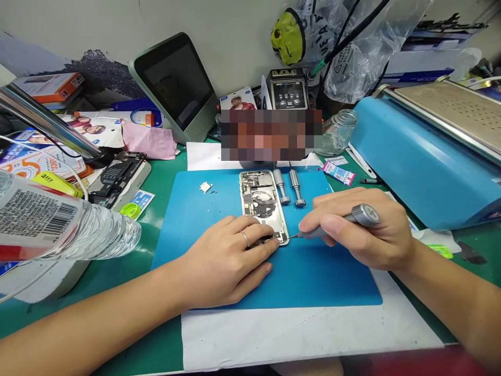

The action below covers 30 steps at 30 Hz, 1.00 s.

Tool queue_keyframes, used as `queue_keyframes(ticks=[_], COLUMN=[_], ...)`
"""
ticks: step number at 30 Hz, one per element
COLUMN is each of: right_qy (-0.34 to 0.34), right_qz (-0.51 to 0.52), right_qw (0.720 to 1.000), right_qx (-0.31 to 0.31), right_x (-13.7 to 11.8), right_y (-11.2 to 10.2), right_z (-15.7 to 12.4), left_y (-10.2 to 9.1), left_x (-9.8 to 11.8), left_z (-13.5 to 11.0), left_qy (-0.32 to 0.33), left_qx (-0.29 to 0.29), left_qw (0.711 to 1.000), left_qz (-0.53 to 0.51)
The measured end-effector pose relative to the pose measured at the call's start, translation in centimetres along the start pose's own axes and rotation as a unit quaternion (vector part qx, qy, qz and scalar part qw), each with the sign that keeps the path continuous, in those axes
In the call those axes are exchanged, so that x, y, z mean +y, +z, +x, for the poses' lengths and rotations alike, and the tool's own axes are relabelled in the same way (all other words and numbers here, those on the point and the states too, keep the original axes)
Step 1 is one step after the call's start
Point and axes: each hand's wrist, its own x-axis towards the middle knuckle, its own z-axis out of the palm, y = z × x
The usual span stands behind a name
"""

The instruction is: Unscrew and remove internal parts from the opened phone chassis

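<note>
An opened smartphone body point(263, 197) lies on the blue mat point(332, 277), its inner parts exposed. Across its lower end rests my left hand point(235, 256), with a ring on one finger and the fingers stretched out, covering part of the phone. My right hand point(364, 230) is closed around a grey screwdriver point(366, 215). The tool is tilted, and its thin tip points left at the phone's lower right corner; whether it touches, I cannot tell. Two more screwdrivers, one point(281, 186) close to the phone and another point(296, 188) beside it, lie near the phone's upper right.
Small metal pieces point(205, 187) lie on the mat's upper left. A plastic bottle point(70, 219) juts in at left, near another dismantled phone point(117, 180). Behind are a screen device point(176, 83) and a glass jar point(338, 130). A blue machine point(415, 167) occupies the right.
</note>
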Motion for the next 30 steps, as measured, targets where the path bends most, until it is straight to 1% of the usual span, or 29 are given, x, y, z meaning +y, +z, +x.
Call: queue_keyframes(ticks=[12, 16, 30], right_qy=[-0.001, -0.009, -0.002], right_qz=[-0.019, -0.031, -0.035], right_qw=[0.999, 0.999, 0.999], right_qx=[-0.032, -0.033, -0.039], right_x=[-0.11, -0.05, 0.23], right_y=[0.43, 0.56, 0.53], right_z=[0.21, 0.25, 0.17], left_y=[0.06, 0.02, 0.06], left_x=[-0.15, -0.11, -0.12], left_z=[0.09, 0.05, 0.02], left_qy=[0.004, 0.004, 0.004], left_qx=[0.004, 0.003, 0.005], left_qw=[1.000, 1.000, 1.000], left_qz=[0.000, -0.002, -0.001])
